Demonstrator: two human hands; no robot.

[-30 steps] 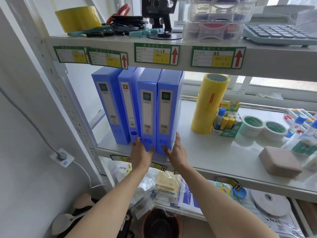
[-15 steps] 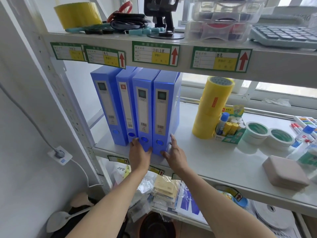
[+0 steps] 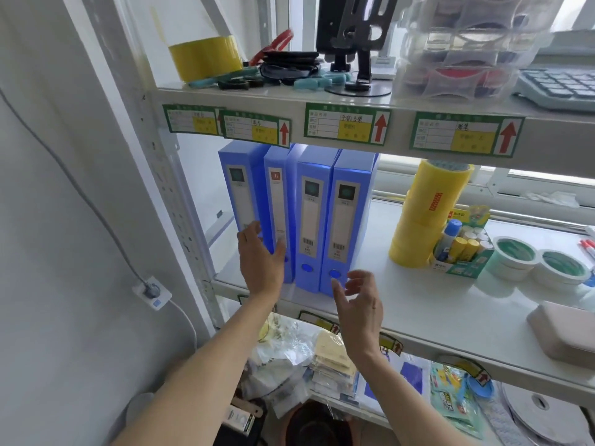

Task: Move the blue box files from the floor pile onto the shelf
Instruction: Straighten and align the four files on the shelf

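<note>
Several blue box files stand upright in a row at the left end of the white middle shelf point(image 3: 418, 304): the leftmost file point(image 3: 240, 185), a second file point(image 3: 277, 201), a third file point(image 3: 311, 217) and the rightmost file point(image 3: 346, 220). My left hand point(image 3: 260, 262) is flat and open against the lower spines of the two left files. My right hand point(image 3: 359, 304) hovers open just in front of the rightmost file's bottom corner, fingers spread and curled, holding nothing. No floor pile is in view.
A tall stack of yellow tape rolls point(image 3: 425, 217) stands right of the files, then a box of glue sticks point(image 3: 460, 249) and green tape rolls point(image 3: 515, 257). The upper shelf point(image 3: 322, 101) hangs low overhead. A wall socket point(image 3: 153, 291) and cable are at the left.
My left hand has slid left from the two right files to the two left ones. My right hand has come off the rightmost file and pulled back, open. The view has risen.
</note>
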